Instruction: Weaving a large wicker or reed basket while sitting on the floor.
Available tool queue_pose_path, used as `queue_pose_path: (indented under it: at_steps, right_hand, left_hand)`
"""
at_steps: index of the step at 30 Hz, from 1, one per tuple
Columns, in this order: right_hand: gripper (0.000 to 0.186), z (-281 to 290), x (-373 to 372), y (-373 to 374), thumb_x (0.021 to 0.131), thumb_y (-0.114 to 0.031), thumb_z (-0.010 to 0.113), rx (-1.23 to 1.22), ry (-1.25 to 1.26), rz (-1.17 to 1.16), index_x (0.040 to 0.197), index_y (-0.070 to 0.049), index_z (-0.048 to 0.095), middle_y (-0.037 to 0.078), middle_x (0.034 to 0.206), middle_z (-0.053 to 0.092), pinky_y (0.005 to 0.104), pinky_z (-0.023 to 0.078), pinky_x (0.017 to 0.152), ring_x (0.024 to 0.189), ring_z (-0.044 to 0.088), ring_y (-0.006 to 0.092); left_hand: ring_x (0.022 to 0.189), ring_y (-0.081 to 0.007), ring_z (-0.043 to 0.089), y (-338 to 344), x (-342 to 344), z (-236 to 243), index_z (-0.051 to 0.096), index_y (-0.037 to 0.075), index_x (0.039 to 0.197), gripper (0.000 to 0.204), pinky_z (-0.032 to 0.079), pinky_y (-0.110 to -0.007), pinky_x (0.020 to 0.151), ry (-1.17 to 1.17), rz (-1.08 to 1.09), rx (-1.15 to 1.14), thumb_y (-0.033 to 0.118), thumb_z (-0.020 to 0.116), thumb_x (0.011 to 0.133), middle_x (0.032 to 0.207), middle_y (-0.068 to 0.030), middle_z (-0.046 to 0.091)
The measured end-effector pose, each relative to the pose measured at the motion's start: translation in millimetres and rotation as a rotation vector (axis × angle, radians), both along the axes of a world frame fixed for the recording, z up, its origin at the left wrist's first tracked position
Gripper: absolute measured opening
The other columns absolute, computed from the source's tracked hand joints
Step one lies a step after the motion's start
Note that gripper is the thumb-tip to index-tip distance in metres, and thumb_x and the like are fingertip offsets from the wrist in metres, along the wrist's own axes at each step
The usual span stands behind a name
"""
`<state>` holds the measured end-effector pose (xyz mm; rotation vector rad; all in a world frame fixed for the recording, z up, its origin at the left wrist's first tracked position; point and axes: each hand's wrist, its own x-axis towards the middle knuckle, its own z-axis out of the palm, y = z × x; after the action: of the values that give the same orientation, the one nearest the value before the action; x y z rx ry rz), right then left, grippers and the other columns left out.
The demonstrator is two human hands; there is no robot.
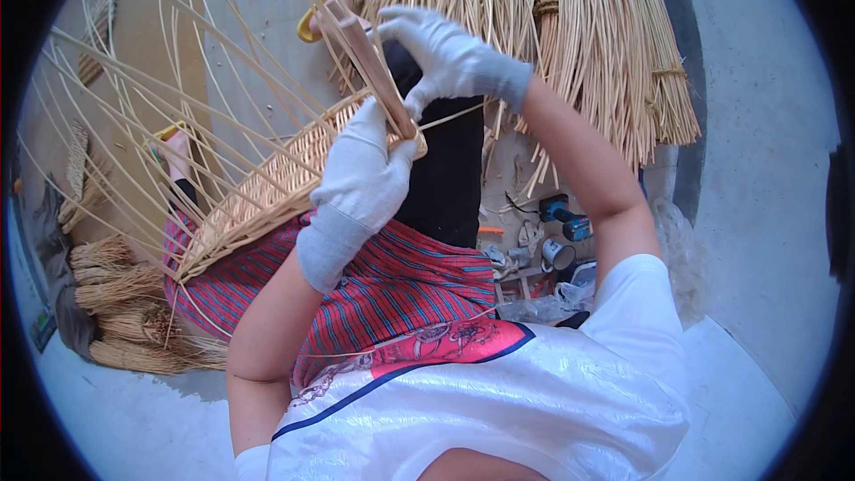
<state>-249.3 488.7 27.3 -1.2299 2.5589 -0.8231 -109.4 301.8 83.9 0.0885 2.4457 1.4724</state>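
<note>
A partly woven wicker basket (267, 180) rests across my lap, with long loose canes (134, 116) fanning out to the upper left. A smooth wooden bar (381, 78) runs along its right end. My left hand (361, 169), in a pale knit glove, is closed on the basket's corner by the bar's lower end. My right hand (445, 53), gloved too, is just right of the bar, its thumb and fingers apart in a curve. A thin strand (454, 113) sticks out to the right from the corner.
Long bundles of cane (588, 44) lie at the upper right. Shorter bundles (134, 307) are stacked at the lower left. Right of my lap are a blue power tool (563, 216), a white mug (558, 256) and plastic bags (548, 305). A red striped cloth (401, 276) covers my lap.
</note>
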Motion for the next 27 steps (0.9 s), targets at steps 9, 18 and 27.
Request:
queue_pose_path:
  at_steps: [9,18,27]
  right_hand:
    - [0.092,38.8,25.1,-8.0,0.065,-0.046,0.089,-0.006,0.095,0.077,0.144,-0.015,0.055,0.013,0.149,0.054,0.0503,0.034,0.12,0.146,0.04,0.0387]
    - [0.048,93.8,136.3,-14.0,0.071,-0.025,0.077,-0.245,0.33,-0.092,0.11,0.0,0.067,0.014,0.1,0.063,0.0482,0.045,0.094,0.101,0.06,0.0371]
    - [0.029,123.3,217.1,-61.5,0.072,-0.022,0.074,-0.149,0.76,-0.174,0.101,-0.019,0.068,0.001,0.089,0.06,0.043,0.043,0.081,0.085,0.058,0.0245]
  left_hand:
    - [0.092,-0.0343,0.069,-12.9,-2.5,3.1,0.061,0.0,0.109,0.04,0.054,-0.046,0.084,0.085,0.18,-0.102,0.025,0.079,0.085,0.094,-0.0193,0.069]
    - [0.086,-0.0368,0.068,-47.0,85.4,152.7,0.058,0.0,0.108,0.035,0.054,-0.043,0.076,0.133,0.059,0.246,0.018,0.076,0.084,0.091,-0.0214,0.067]
    - [0.057,-0.0134,0.061,-128.6,159.2,155.3,0.054,0.008,0.108,0.025,0.052,-0.033,0.05,-0.22,-0.105,0.284,0.016,0.072,0.094,0.076,-0.0064,0.062]
